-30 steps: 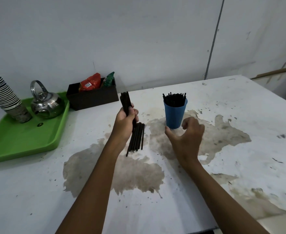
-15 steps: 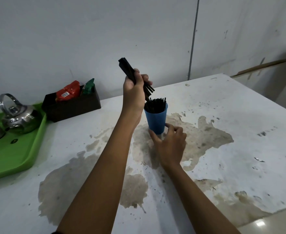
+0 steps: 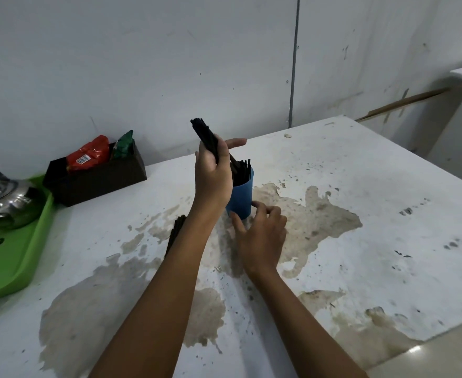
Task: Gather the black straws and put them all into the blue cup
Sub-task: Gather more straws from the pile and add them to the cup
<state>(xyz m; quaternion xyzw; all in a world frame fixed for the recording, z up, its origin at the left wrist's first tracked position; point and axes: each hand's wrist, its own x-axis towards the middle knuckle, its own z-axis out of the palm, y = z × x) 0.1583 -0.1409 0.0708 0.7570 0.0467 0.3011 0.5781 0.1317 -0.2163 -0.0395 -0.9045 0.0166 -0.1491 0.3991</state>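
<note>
Left hand (image 3: pixel 213 173): loosely closed round tilted bundle of thin black straws (image 3: pixel 204 135), lower ends entering upright blue plastic cup (image 3: pixel 241 196) on stained white table (image 3: pixel 360 241). Right hand (image 3: pixel 261 233): fingers curled at cup's base; contact unclear. More straws (image 3: pixel 174 233) lie beside left forearm.

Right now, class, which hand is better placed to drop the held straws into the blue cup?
The left hand: its grip already holds the straw bundle tilted over the blue cup. The right hand only steadies the cup's base.

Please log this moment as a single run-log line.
left hand: lowering straw bundle into blue cup | right hand: steadying cup base | loose straws: on table
</note>
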